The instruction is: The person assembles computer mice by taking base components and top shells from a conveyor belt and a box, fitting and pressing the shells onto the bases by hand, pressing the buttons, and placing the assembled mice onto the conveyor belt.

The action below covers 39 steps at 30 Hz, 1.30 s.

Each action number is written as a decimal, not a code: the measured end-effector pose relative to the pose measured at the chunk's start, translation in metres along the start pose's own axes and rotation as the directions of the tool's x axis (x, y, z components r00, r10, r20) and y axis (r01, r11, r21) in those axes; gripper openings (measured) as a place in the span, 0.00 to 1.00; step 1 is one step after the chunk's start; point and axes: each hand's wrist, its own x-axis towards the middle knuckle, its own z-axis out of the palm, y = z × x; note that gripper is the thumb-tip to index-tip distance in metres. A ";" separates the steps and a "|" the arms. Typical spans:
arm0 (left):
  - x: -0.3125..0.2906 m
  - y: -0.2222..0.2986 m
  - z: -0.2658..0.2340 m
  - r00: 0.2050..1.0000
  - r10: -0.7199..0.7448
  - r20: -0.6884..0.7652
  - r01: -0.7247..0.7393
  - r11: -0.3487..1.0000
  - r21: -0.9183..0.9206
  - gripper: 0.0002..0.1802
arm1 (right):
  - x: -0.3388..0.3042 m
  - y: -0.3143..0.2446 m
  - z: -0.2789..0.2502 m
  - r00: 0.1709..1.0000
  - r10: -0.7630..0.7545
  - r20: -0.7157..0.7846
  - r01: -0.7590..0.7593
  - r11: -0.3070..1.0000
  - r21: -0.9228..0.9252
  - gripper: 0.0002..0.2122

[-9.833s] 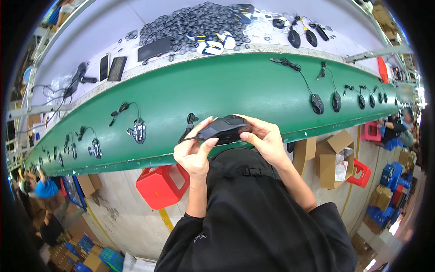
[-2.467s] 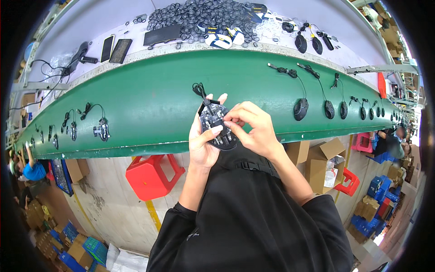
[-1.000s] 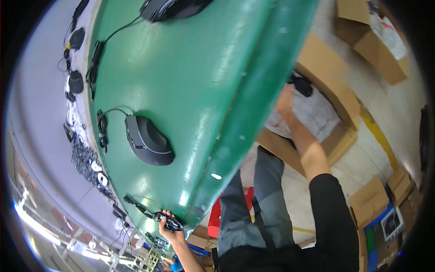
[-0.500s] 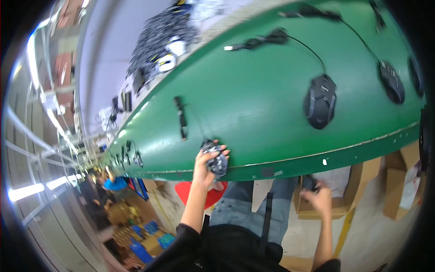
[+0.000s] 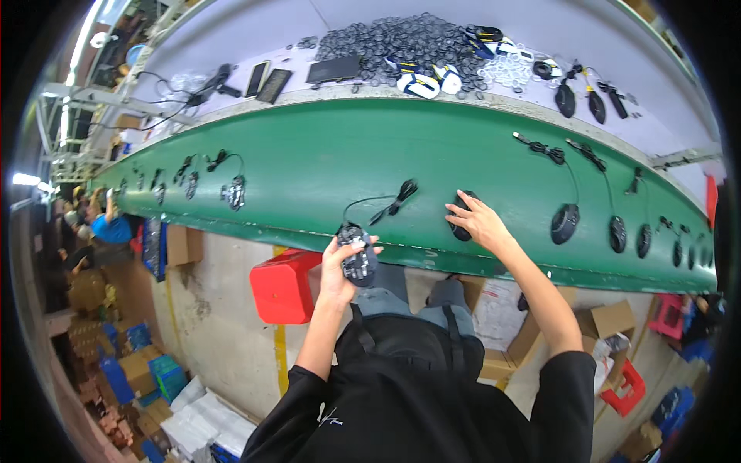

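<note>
My left hand (image 5: 337, 268) grips a wired computer mouse (image 5: 358, 256) at the belt's near edge. Its upper side shows uneven grey and black parts, and its bundled cable (image 5: 397, 202) lies on the green conveyor belt (image 5: 309, 147). Farther right, my right hand (image 5: 480, 222) has its fingers around a black mouse cover (image 5: 461, 218) on or just above the belt. Much of that piece is hidden beneath the fingers, and no cable shows on it.
Uncovered-looking mice (image 5: 236, 193) lie along the belt to the left; black mice (image 5: 565, 224) with cables lie to the right. Behind stands a shelf with a heap of small dark rings (image 5: 401, 42). A red stool (image 5: 282, 289) and an open carton (image 5: 529, 339) are below.
My right hand has risen from beside the carton onto the belt with the black piece. My left hand still holds the mouse. The view has swung and levelled.
</note>
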 end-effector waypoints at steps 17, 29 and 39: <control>0.017 0.051 0.014 0.928 -0.049 0.371 0.056 0.998 -0.009 0.20 | 0.097 -0.166 -0.115 0.466 0.884 -0.026 -0.334 0.203 0.920 0.22; -0.007 0.055 0.044 0.897 0.067 0.436 -0.061 0.998 -0.027 0.32 | 0.114 -0.209 -0.148 0.800 0.451 -0.397 -0.296 0.871 0.392 0.28; -0.003 0.069 0.049 0.903 0.181 0.389 -0.221 0.973 0.062 0.27 | 0.116 -0.206 -0.150 0.857 0.417 -0.302 -0.238 0.841 0.486 0.39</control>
